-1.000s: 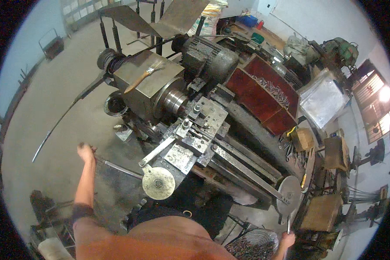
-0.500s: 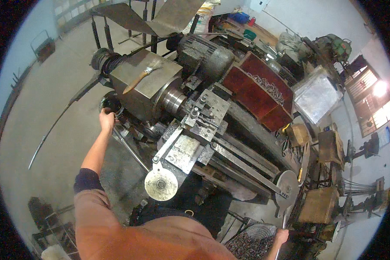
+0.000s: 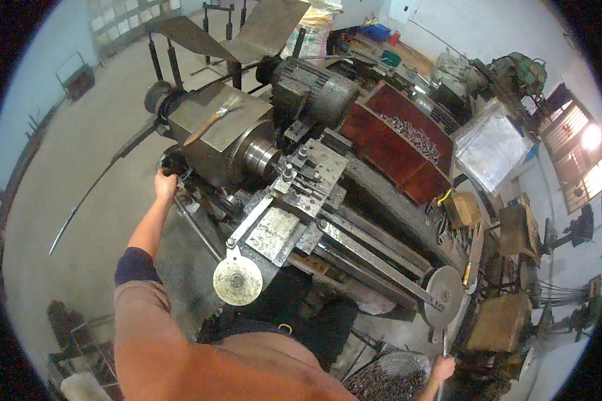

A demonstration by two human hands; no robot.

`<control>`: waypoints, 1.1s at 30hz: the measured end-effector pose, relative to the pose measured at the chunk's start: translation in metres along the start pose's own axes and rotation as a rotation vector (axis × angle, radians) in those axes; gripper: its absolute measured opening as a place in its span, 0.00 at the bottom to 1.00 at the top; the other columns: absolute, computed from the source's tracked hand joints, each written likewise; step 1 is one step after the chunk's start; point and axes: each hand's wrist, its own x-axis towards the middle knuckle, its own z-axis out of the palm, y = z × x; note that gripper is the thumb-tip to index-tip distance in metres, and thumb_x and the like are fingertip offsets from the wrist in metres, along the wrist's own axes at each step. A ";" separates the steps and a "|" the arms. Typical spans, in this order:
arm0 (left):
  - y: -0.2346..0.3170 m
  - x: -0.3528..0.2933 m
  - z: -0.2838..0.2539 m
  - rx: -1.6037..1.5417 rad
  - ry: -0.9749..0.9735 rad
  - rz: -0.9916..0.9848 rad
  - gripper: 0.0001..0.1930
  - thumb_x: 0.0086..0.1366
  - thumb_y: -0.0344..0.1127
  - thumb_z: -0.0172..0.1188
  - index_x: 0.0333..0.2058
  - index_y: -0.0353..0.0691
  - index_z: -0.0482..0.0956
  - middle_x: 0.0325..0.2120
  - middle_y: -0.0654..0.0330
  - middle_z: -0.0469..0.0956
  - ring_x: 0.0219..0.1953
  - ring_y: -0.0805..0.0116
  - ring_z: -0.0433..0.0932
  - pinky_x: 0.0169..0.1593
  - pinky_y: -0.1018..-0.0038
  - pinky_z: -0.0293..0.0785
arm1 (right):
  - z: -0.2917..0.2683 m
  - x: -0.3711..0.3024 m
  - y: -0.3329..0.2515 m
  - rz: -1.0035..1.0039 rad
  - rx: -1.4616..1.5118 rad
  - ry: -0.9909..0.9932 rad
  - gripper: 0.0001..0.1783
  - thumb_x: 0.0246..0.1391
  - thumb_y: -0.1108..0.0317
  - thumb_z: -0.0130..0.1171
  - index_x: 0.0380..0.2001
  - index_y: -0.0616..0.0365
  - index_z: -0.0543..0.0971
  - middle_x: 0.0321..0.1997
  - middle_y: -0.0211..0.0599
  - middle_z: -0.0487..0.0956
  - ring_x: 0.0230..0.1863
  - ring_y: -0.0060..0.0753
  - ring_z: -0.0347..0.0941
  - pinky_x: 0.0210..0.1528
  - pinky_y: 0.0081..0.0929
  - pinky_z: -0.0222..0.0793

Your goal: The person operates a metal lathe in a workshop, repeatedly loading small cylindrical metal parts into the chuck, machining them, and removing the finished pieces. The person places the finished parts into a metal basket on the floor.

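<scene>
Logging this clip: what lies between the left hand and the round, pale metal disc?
The head view shows a straight grey metal rod between the left hand and disc.

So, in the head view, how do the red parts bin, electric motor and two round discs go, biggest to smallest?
1. Red parts bin
2. Electric motor
3. Pale disc, grey disc: too alike to rank

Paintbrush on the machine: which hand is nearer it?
Left. The left hand is below and left of the paintbrush in the picture; the right hand is far off, lower right, holding a handle.
</scene>
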 end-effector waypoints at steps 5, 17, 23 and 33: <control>-0.031 0.036 0.011 0.003 0.004 0.140 0.18 0.48 0.25 0.51 0.41 0.30 0.70 0.28 0.50 0.76 0.16 0.63 0.76 0.20 0.71 0.73 | 0.035 0.084 0.010 0.006 -0.101 -0.125 0.17 0.37 0.57 0.56 0.29 0.58 0.74 0.34 0.44 0.77 0.40 0.49 0.73 0.42 0.47 0.67; -0.102 0.063 -0.052 -0.226 -0.148 -0.118 0.21 0.57 0.46 0.54 0.41 0.32 0.72 0.27 0.54 0.77 0.26 0.63 0.78 0.31 0.66 0.73 | 0.037 -0.004 -0.037 -0.137 0.320 0.165 0.39 0.36 0.64 0.58 0.55 0.64 0.62 0.56 0.55 0.65 0.56 0.53 0.61 0.56 0.38 0.58; -0.135 0.067 -0.002 1.079 -0.386 0.613 0.19 0.52 0.46 0.55 0.37 0.37 0.75 0.27 0.47 0.77 0.31 0.48 0.76 0.35 0.59 0.71 | 0.049 -0.051 -0.051 0.033 0.527 -0.156 0.28 0.30 0.67 0.56 0.43 0.64 0.75 0.42 0.56 0.75 0.44 0.52 0.71 0.48 0.35 0.65; -0.179 0.049 0.046 0.827 -0.218 0.477 0.14 0.53 0.40 0.54 0.30 0.34 0.77 0.31 0.43 0.76 0.36 0.46 0.76 0.39 0.58 0.72 | -0.070 -0.063 -0.136 -0.143 0.614 -0.215 0.15 0.31 0.70 0.54 0.26 0.67 0.78 0.19 0.49 0.76 0.24 0.38 0.73 0.31 0.30 0.67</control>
